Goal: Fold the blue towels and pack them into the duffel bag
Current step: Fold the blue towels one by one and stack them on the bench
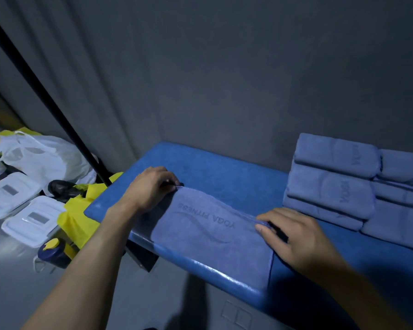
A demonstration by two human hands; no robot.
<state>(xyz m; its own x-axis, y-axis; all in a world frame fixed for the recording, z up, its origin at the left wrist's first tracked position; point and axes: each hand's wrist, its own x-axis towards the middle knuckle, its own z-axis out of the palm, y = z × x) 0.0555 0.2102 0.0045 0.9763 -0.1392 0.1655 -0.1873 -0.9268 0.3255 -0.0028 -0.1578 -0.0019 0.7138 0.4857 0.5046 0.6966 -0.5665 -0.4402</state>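
Note:
A blue towel (210,236) printed "YOGA FITNESS" lies flat across the blue padded bench (224,172), its near part hanging over the front edge. My left hand (150,189) pinches the towel's far left corner. My right hand (296,236) pinches its far right corner, fingers curled over the edge. Several folded blue towels (332,184) lie in stacks at the bench's right end. No duffel bag is in view.
On the floor at left lie a white plastic bag (43,153), two white lidded containers (12,194), yellow bags (79,217) and a dark bottle with a yellow cap (54,252). A black pole (45,91) slants up past the grey curtain behind the bench.

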